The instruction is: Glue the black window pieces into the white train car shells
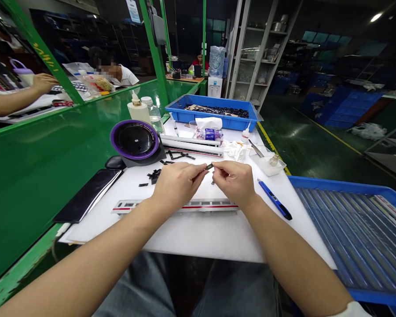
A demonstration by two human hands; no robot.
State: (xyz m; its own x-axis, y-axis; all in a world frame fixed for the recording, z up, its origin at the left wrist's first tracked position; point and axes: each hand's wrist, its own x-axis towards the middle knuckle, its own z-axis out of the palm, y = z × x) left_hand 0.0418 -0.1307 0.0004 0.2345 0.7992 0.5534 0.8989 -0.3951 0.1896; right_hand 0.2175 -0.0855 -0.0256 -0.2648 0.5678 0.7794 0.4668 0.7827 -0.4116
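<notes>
Between the fingertips of both hands is a small black part (pixel 209 167). My left hand (pixel 180 182) pinches its left end, and my right hand (pixel 234 178) has its fingers closed at the right end. Below them a white train car body (pixel 204 206) with a red stripe and window openings lies across the white table (pixel 198 237), partly behind my left wrist. Several loose black parts (pixel 154 175) are piled left of my left hand. More black strips (pixel 178 155) lie beyond it, near long white-and-grey train bodies (pixel 194 147).
A purple-rimmed round device (pixel 135 140), a phone or tablet (pixel 86 198) and bottles (pixel 139 111) stand left. A blue cutter (pixel 274 199), tweezers (pixel 256 149) and small tray (pixel 269 164) lie right. Blue bins (pixel 214 115) stand behind and at right (pixel 317 185). A person's arm (pixel 20 97) shows far left.
</notes>
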